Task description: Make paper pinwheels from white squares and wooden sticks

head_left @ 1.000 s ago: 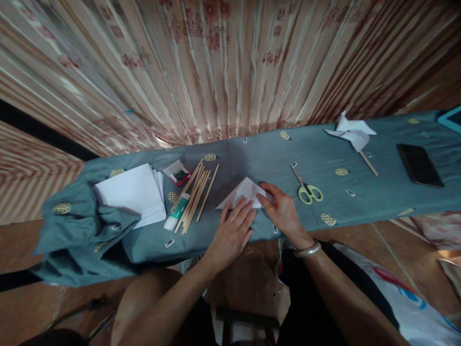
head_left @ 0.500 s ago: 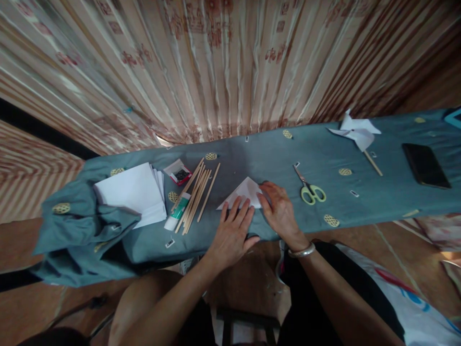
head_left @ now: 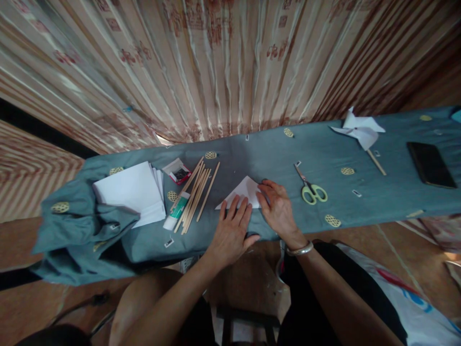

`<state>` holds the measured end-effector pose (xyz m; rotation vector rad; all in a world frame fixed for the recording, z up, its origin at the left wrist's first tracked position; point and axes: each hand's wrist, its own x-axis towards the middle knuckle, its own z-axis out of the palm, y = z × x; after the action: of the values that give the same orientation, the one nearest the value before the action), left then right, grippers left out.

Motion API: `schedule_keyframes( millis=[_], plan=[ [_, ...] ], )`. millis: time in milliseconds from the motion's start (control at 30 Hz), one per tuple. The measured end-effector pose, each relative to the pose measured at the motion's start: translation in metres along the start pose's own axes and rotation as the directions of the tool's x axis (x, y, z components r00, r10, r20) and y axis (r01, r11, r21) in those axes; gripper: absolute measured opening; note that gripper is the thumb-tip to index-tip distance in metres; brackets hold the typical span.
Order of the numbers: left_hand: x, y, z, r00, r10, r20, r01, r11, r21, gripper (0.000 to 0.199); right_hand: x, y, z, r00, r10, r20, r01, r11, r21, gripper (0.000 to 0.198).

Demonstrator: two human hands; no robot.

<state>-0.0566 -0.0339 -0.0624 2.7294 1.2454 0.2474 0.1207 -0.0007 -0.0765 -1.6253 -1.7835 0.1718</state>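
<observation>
A white sheet of paper (head_left: 240,189), folded into a triangle, lies on the cloth-covered table in front of me. My left hand (head_left: 233,230) rests flat over its lower edge, fingers stretched out and slightly apart. At the triangle's right corner is my right hand (head_left: 278,206), with bent fingers and the thumb closed around the paper; the corner itself is hidden under them. Right of that hand lie scissors (head_left: 309,188) with light green handles. Left of the paper are several wooden sticks (head_left: 196,197) and a green-and-white glue tube (head_left: 176,211).
A stack of white paper (head_left: 131,192) lies at the left, partly under bunched cloth (head_left: 90,230). Near the sticks stands an open small box (head_left: 177,171) with dark bits inside. Further right are a paper pinwheel (head_left: 362,132) on a stick and a black phone (head_left: 431,164). A curtain (head_left: 230,72) hangs behind.
The view has shifted very slightly. Both hands stay at the folded paper, and nothing else has visibly moved.
</observation>
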Motion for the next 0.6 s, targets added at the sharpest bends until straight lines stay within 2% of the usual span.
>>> schedule_keyframes(
  millis=[433,600],
  plan=[
    [0.001,0.001,0.001,1.0,0.001,-0.003,-0.001,1.0,0.002,0.077,-0.02,-0.01,-0.002,0.998,0.016,0.058,-0.005,0.984,-0.178,0.042],
    [-0.004,-0.007,0.002,0.999,0.026,-0.033,-0.026,1.0,0.012,0.072,-0.026,0.008,-0.013,0.997,0.045,0.062,-0.033,0.982,-0.184,0.044]
  ],
)
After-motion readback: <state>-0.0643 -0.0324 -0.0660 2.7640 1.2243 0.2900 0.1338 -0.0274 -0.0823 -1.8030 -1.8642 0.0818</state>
